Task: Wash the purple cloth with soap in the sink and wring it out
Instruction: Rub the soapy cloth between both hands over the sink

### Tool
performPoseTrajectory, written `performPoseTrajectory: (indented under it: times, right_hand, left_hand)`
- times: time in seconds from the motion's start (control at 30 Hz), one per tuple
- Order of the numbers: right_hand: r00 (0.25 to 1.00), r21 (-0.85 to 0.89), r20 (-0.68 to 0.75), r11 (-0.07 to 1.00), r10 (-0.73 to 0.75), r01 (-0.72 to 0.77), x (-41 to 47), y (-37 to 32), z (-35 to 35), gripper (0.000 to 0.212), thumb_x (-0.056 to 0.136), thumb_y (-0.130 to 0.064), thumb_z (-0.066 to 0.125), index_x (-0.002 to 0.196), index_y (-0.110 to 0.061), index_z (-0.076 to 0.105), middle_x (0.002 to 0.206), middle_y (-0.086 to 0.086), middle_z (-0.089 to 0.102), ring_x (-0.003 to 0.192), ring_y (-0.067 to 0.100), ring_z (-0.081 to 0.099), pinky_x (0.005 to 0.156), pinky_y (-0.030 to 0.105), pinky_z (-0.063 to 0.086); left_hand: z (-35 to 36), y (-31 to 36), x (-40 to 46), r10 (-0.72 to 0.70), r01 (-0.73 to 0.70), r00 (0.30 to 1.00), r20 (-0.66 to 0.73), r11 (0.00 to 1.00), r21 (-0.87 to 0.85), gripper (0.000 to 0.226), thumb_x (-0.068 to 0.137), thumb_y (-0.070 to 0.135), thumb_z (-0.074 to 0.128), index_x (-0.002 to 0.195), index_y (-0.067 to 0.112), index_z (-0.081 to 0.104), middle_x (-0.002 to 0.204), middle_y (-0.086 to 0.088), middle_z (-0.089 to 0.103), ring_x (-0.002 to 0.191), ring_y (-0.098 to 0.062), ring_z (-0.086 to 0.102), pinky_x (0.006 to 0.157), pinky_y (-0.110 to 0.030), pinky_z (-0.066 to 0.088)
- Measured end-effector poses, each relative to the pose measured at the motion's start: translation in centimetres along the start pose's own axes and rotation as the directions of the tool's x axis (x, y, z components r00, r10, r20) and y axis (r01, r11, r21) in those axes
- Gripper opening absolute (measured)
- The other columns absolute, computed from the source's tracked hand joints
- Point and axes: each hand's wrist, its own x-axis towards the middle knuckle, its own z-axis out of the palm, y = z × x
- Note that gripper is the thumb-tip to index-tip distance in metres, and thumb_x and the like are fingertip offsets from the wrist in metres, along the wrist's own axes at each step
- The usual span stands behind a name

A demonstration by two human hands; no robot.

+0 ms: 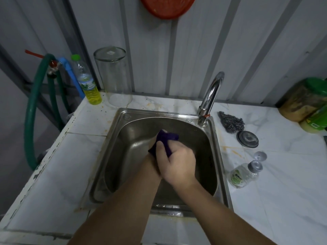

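Right fingers: I see the right hand (177,161) with its fingers (161,147) curled tight round the purple cloth (166,140), knuckles up, thumb side toward me
Left fingers: my left hand (153,160) lies under and behind the right; only its wrist and a sliver of palm show, so I cannot tell how its fingers sit, though it appears to be bearing on the same bundle
Cloth: bunched into a dark wad above the basin of the sink (178,116), one end poking out beyond the right fist, the rest buried in the grip
Tap: the faucet (210,96) stands at the back right corner; I see no water running from it
Counter: a bottle of yellow liquid (89,85) and a clear glass jar (113,76) at back left, a steel scourer (231,122) and a small overturned bottle (245,174) to the right
Step in hand: I judge this to be squeezing or wringing, with both forearms converging on the wad; no lather is visible
Next move: likely a counter-twist of the two fists, kept low over the basin so the runoff drops inside
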Motion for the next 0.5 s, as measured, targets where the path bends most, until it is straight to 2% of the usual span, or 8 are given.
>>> performPoseTrajectory:
  times: [0.03,0.1,0.2,0.23,0.3,0.4,0.43,0.5]
  right_hand:
    - [0.999,-0.001,-0.010,0.999,0.046,-0.046,0.5,0.0,0.1,0.052,0.092,-0.057,0.043,0.068,-0.015,0.063,0.065,0.003,0.068,0.065,0.028,0.065,0.058,0.036,0.051]
    - [0.963,-0.050,-0.029,0.961,0.269,-0.271,2.6,1.0,-0.4,0.052,0.094,-0.057,0.044,0.074,-0.014,0.067,0.072,0.009,0.072,0.075,0.032,0.069,0.067,0.037,0.055]
    - [0.833,-0.056,0.036,0.833,0.552,-0.550,4.3,2.7,-1.6,0.041,0.102,-0.048,0.045,0.083,-0.020,0.068,0.081,0.008,0.074,0.081,0.030,0.071,0.076,0.040,0.059]
    - [0.829,-0.052,0.055,0.831,0.557,-0.554,3.8,2.7,-1.6,0.038,0.102,-0.047,0.045,0.082,-0.022,0.065,0.079,0.006,0.073,0.077,0.027,0.071,0.076,0.042,0.060]
    - [0.910,-0.052,0.012,0.909,0.414,-0.413,1.9,1.7,-0.7,0.045,0.098,-0.052,0.042,0.078,-0.019,0.065,0.074,0.006,0.072,0.073,0.028,0.070,0.072,0.043,0.059]
    - [0.982,0.026,-0.008,0.981,0.190,-0.190,-0.1,-0.5,0.8,0.058,0.089,-0.064,0.037,0.071,-0.016,0.064,0.064,0.003,0.068,0.066,0.029,0.067,0.062,0.039,0.054]
    - [0.981,0.049,-0.004,0.980,0.195,-0.194,0.3,-0.7,0.9,0.058,0.088,-0.065,0.039,0.071,-0.016,0.064,0.065,0.003,0.069,0.068,0.029,0.067,0.063,0.039,0.054]
    - [0.941,0.028,-0.019,0.941,0.338,-0.338,2.2,0.4,0.7,0.054,0.091,-0.060,0.045,0.078,-0.014,0.070,0.074,0.008,0.074,0.079,0.032,0.070,0.072,0.038,0.056]
  left_hand:
    - [0.0,-0.2,-0.2,-0.018,0.017,1.000,-0.026,1.000,-0.002,0.030,0.089,0.027,0.059,0.061,0.016,0.057,0.047,0.004,0.053,0.043,-0.007,0.056,0.053,-0.017,0.047]
    - [1.1,-0.5,0.2,-0.148,0.158,0.983,-0.106,0.983,0.089,0.031,0.099,0.033,0.049,0.075,0.014,0.055,0.057,-0.004,0.059,0.050,-0.017,0.062,0.057,-0.021,0.047]
    - [3.1,0.5,0.0,-0.208,0.273,0.944,-0.256,0.929,0.251,0.021,0.077,0.035,0.062,0.080,0.015,0.068,0.077,-0.012,0.069,0.062,-0.026,0.065,0.061,-0.032,0.054]
    - [2.8,0.8,-0.1,-0.200,0.284,0.933,-0.298,0.919,0.273,0.019,0.076,0.032,0.062,0.081,0.015,0.069,0.079,-0.012,0.069,0.065,-0.027,0.065,0.063,-0.035,0.053]
    - [1.5,1.2,-0.1,-0.108,0.195,0.955,-0.276,0.930,0.310,0.019,0.091,0.026,0.058,0.076,0.017,0.063,0.072,-0.006,0.066,0.064,-0.024,0.063,0.066,-0.031,0.051]
    - [-0.4,0.8,-0.4,-0.064,0.089,0.992,-0.112,0.969,0.232,0.057,0.108,0.024,0.032,0.057,0.020,0.057,0.046,0.004,0.055,0.041,-0.009,0.056,0.049,-0.018,0.046]
    - [-0.1,0.7,-0.5,-0.068,0.088,0.991,-0.116,0.980,0.178,0.062,0.108,0.025,0.027,0.053,0.019,0.056,0.044,0.003,0.050,0.040,-0.009,0.053,0.047,-0.016,0.044]
    - [0.6,0.3,0.2,-0.163,0.191,0.968,-0.189,0.972,0.139,0.044,0.105,0.030,0.037,0.069,0.014,0.059,0.060,-0.004,0.057,0.058,-0.017,0.058,0.056,-0.021,0.046]
